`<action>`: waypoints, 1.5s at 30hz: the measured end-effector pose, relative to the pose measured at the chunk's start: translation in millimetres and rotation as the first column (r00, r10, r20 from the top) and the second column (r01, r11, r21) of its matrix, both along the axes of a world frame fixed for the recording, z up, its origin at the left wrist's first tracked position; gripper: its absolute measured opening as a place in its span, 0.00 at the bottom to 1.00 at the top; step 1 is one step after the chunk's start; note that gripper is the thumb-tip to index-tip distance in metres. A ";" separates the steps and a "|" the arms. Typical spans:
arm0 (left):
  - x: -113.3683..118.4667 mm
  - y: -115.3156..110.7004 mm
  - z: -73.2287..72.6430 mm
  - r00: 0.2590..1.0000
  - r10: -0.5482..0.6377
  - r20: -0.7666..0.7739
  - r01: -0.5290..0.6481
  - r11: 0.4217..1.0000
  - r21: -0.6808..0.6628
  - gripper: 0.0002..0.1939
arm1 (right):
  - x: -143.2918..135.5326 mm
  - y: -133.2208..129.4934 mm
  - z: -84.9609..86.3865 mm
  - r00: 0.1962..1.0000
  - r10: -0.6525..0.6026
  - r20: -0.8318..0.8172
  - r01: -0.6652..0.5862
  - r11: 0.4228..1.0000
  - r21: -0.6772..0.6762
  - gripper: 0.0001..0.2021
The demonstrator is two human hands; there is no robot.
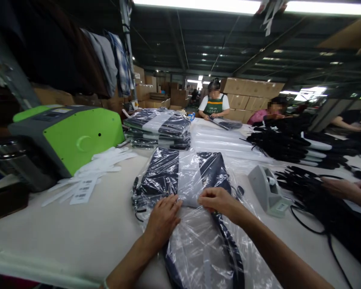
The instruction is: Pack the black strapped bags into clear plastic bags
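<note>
In front of me on the table lies a dark navy bag-like item [159, 166] with a pale grey band across its middle. It is inside a clear plastic bag [198, 228], whose lower part stretches toward me over a grey panel and dark edging. My left hand [165, 216] rests on the plastic left of the grey band, fingers extended and lying on the surface. My right hand [218, 202] is at the band's right lower edge, thumb and fingers pinched together on the plastic. Its fingertips are partly hidden.
Left are a green and grey machine [84, 136], paper label strips [87, 182], a flask [21, 160] and a dark phone-like object [7, 200]. Wrapped items [159, 124] are stacked behind. Right are a grey scanner-like device [267, 190], black goods [291, 144] and another person's hand [343, 188]. A co-worker [214, 105] stands opposite.
</note>
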State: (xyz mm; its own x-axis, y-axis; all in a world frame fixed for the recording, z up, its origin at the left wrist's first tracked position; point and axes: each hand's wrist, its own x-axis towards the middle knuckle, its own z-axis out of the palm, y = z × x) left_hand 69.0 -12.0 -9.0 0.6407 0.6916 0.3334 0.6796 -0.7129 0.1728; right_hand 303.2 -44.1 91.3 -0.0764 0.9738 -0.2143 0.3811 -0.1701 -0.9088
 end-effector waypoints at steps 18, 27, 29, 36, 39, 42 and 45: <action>-0.5 2.7 -4.1 0.998 -0.025 0.063 0.029 0.997 -0.072 0.23 | -29.9 65.3 -32.4 0.546 -0.037 0.837 0.023 0.999 0.029 0.28; 0.0 2.3 -3.5 0.999 -0.026 0.048 0.029 0.996 -0.081 0.23 | -25.1 57.7 -66.7 0.537 -0.269 0.800 -0.017 0.944 0.328 0.47; 2.2 2.0 -1.7 0.999 -0.019 0.037 0.022 0.995 -0.093 0.23 | -31.2 58.7 -78.8 0.563 -0.253 0.787 0.025 0.957 0.290 0.48; -47.4 21.5 19.9 0.947 0.090 0.307 -0.102 0.995 0.023 0.23 | 58.7 32.1 -57.8 0.600 -0.520 0.608 0.218 0.838 0.501 0.42; -89.4 51.3 15.9 0.812 0.412 0.414 -0.391 0.910 -0.137 0.32 | 116.1 14.4 -49.8 0.612 -0.680 0.404 0.535 0.732 0.422 0.42; -111.2 82.9 4.7 0.729 0.597 0.336 -0.389 0.764 -0.515 0.43 | 142.3 3.7 -58.4 0.666 -0.720 0.197 0.722 0.688 0.073 0.40; -108.3 105.9 1.8 0.788 0.554 0.270 -0.310 0.736 -0.602 0.45 | 139.0 1.0 -71.1 0.737 -0.674 0.053 0.676 0.734 -0.066 0.30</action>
State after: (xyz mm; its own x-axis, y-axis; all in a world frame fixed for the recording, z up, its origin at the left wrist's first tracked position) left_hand -39.3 93.9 -7.2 0.1127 0.9936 0.0073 0.6647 -0.0809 0.7427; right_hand 442.2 -43.1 20.2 0.6011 0.7479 -0.2815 0.1611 -0.4584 -0.8740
